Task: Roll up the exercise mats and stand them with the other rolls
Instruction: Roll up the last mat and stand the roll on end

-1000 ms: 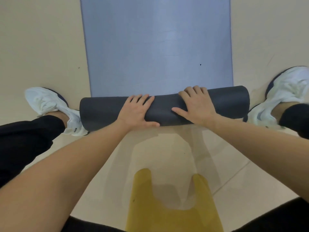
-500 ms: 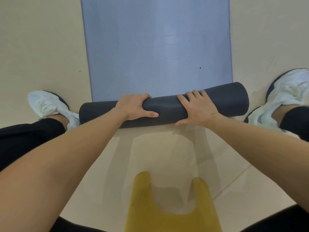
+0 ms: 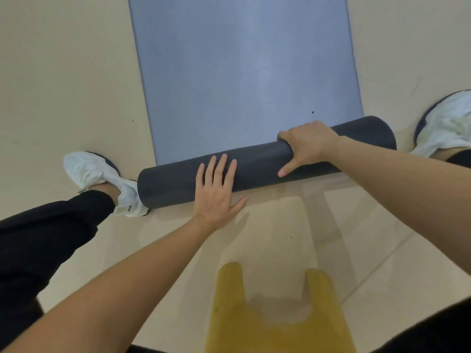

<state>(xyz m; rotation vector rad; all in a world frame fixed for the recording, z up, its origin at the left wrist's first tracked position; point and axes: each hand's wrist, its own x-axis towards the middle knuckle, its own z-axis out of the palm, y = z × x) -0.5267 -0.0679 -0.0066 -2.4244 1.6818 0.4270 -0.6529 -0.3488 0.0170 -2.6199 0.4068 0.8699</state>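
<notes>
the floor (image 3: 63, 72) is the largest thing here, pale beige and smooth, with a thin seam line running diagonally below the right hand's forearm. on it lies the exercise mat (image 3: 244, 72), its flat grey-blue part stretching straight away beyond both hands toward the top edge. the rolled part (image 3: 173, 184) is a dark charcoal cylinder lying across the near end of the flat sheet, its long axis running side to side and tilted, the end past the right hand sitting farther away than the end past the left hand.

black trouser legs (image 3: 46, 238) fill the near corners. a yellow garment (image 3: 275, 322) hangs below the hands, nearest the camera. a white shoe (image 3: 102, 179) stands just outside the left hand, its heel touching the roll's near end; another white shoe (image 3: 448, 126) stands outside the right hand, just beside the roll's far end.

the left hand (image 3: 216, 192) lies open and flat, fingers spread on top of the roll and palm over its near side, thumb out over the floor. the right hand (image 3: 308, 146) is curled over the top of the roll, fingers wrapped down the far side, thumb pointing down the near side, gripping it. a tiny dark speck (image 3: 313, 112) sits on the flat sheet just beyond the right hand.
</notes>
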